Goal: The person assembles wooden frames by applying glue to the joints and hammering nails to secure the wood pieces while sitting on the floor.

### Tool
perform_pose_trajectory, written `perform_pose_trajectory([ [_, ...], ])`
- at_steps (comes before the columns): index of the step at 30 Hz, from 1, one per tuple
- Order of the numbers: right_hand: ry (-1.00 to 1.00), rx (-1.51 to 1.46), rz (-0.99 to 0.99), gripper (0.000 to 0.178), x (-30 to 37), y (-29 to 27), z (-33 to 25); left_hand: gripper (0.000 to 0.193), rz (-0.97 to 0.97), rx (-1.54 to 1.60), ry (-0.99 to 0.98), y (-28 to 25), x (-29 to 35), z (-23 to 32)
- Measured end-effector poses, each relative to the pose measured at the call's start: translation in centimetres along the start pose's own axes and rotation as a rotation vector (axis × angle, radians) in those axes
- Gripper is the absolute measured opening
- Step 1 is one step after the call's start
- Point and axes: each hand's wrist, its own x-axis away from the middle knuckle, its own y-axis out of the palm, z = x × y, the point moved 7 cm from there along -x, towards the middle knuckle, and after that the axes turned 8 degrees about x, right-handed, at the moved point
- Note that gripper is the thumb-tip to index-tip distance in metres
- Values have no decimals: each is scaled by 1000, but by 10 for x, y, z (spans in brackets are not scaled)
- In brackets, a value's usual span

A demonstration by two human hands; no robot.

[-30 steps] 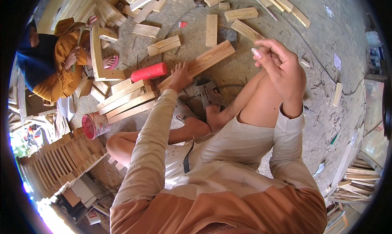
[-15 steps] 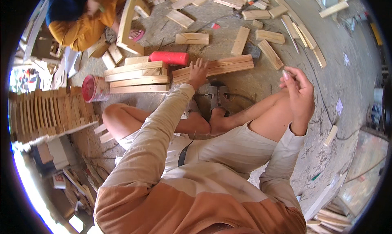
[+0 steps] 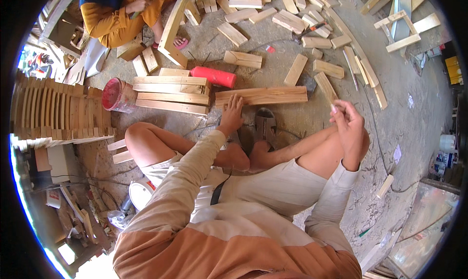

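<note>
1. Sitting on the concrete floor [image 3: 390, 113] with legs crossed, the person fills the lower middle of the frame in a cream and orange long-sleeved top.
2. Their left hand [image 3: 232, 114] reaches forward, fingers spread open, fingertips resting on the near edge of a long wooden plank [image 3: 263, 96] lying flat just above centre.
3. Their right hand [image 3: 348, 128] is raised over the right knee, fingers curled together as if pinching something small; what it pinches is too tiny to make out.
4. A red cylinder [image 3: 213, 76] lies just above the plank, near its left end.
5. A neat stack of planks [image 3: 170, 94] sits left of the plank, with a red-lidded tub [image 3: 117, 95] beside it.
6. A grey sandal [image 3: 265, 125] lies just below the plank, near the feet.
7. Loose wood offcuts [image 3: 297, 20] are scattered across the top of the frame.
8. Another person in an orange sleeve [image 3: 114, 23] sits at the upper left, working on a wooden frame [image 3: 173, 33].
</note>
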Motion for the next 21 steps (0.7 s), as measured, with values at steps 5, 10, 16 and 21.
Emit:
perform_pose_trajectory([
  [5,-18,70,5,28,3,-1,2,96,-22,-88,-11,8,-4,-9],
  [10,7,108,-8,28,-1,3,7,96,26,-76,119,-1,-23,8],
  [16,-13,205,-198,30,-13,31,-4,99,-28,-89,237,-15,-59,24],
  [21,-149,287,-513,36,-51,54,-47,104,-155,-96,303,-2,-92,21],
])
